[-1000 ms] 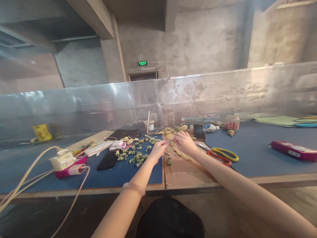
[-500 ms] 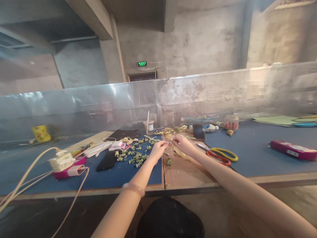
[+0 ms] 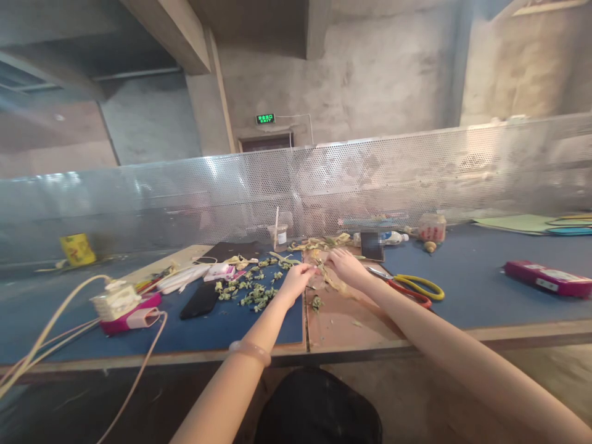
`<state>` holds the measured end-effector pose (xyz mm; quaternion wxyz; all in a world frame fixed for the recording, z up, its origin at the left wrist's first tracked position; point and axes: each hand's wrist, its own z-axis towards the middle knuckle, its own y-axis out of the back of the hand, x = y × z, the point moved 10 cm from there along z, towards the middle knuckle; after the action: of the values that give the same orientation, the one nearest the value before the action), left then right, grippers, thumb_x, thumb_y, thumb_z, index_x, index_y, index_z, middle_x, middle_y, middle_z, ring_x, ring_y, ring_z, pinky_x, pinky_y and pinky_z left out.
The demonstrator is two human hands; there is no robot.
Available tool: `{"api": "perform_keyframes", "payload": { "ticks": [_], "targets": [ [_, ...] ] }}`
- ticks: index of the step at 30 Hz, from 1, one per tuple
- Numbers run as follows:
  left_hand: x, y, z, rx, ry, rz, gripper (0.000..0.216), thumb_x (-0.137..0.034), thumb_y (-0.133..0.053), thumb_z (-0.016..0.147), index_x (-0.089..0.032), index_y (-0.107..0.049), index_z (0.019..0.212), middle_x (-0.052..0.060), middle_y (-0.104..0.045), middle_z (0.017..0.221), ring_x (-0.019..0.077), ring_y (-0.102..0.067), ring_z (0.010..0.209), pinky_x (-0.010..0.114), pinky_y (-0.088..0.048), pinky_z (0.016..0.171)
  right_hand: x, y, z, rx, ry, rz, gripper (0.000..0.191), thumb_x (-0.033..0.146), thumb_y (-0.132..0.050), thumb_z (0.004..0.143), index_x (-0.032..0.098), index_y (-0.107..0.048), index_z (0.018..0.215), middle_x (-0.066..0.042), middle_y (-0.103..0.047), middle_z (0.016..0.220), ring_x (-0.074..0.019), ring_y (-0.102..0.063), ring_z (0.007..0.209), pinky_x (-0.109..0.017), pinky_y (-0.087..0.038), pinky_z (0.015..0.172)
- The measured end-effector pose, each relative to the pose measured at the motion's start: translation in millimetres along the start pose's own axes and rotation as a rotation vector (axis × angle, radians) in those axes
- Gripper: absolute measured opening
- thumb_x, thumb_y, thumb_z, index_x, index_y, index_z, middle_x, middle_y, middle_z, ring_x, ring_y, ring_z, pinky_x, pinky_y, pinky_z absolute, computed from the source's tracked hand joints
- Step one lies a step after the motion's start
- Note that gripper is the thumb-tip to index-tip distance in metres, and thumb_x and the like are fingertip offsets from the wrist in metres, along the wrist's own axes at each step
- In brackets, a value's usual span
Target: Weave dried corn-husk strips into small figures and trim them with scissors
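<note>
My left hand (image 3: 298, 283), with a bracelet on its wrist, is closed in a pinch over the seam between the blue mat and the brown board (image 3: 342, 324). What its fingertips hold is too small to make out. Just to the right, my right hand (image 3: 346, 266) has its fingers bent down and together, with the tips close to a pale dried leaf strip (image 3: 333, 282); its grip is partly hidden. A small green knotted piece (image 3: 317, 303) lies on the board below the hands. Many similar green pieces (image 3: 258, 297) are scattered left of my left hand.
Scissors (image 3: 419, 288) with red and yellow handles lie right of my right forearm. A black phone (image 3: 198, 300), a plastic cup (image 3: 279, 235), a dark upright screen (image 3: 372, 246), a bottle (image 3: 395, 238) and a power strip (image 3: 129, 314) with cables stand around. Perforated metal (image 3: 324, 185) closes the back.
My right hand has shifted slightly and its fingers look a little more stretched. My left hand stays nearly in place, still pinched.
</note>
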<state>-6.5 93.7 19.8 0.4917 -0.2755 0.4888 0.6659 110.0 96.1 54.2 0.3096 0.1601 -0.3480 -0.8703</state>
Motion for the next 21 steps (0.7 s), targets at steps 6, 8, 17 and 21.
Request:
{"api": "perform_keyframes", "payload": {
  "ticks": [6, 8, 17, 21],
  "targets": [
    [-1.5, -2.2, 0.9, 0.028, -0.028, 0.033, 0.036, -0.044, -0.05, 0.072, -0.013, -0.067, 0.079, -0.004, -0.039, 0.043, 0.0102, -0.035, 0.045, 0.023, -0.027, 0.048, 4.1, 9.1, 0.3, -0.036, 0.008, 0.038, 0.02, 0.024, -0.037, 0.087, 0.016, -0.052, 0.077, -0.006, -0.056, 0.078, -0.0167, -0.05, 0.077, -0.027, -0.036, 0.071],
    [-0.6, -1.4, 0.6, 0.023, -0.017, 0.035, 0.036, -0.044, -0.049, 0.073, -0.013, -0.067, 0.08, -0.003, -0.04, 0.043, 0.0103, -0.035, 0.046, 0.023, -0.027, 0.048, -1.5, 8.0, 0.3, -0.019, -0.076, 0.201, 0.023, 0.024, -0.037, 0.087, 0.016, -0.051, 0.071, -0.003, -0.054, 0.07, -0.014, -0.049, 0.069, -0.024, -0.036, 0.064],
    [-3.3, -3.9, 1.0, 0.055, -0.066, 0.036, 0.034, -0.042, -0.048, 0.075, -0.014, -0.067, 0.077, -0.005, -0.033, 0.042, 0.0098, -0.031, 0.044, 0.023, -0.025, 0.048, -9.9, 10.0, -1.3, 0.035, -0.102, 0.311, 0.021, 0.026, -0.042, 0.084, 0.016, -0.051, 0.067, -0.001, -0.053, 0.066, -0.0128, -0.047, 0.064, -0.023, -0.035, 0.06],
    [-4.4, -4.0, 0.6, 0.047, -0.068, 0.052, 0.032, -0.041, -0.049, 0.074, -0.014, -0.066, 0.076, -0.005, -0.035, 0.042, 0.0105, -0.034, 0.046, 0.023, -0.027, 0.05, -0.5, 23.8, -0.3, -0.069, -0.008, 0.106, 0.017, 0.022, -0.044, 0.082, 0.017, -0.05, 0.067, -0.004, -0.055, 0.072, -0.0156, -0.048, 0.072, -0.027, -0.034, 0.069]
  ]
}}
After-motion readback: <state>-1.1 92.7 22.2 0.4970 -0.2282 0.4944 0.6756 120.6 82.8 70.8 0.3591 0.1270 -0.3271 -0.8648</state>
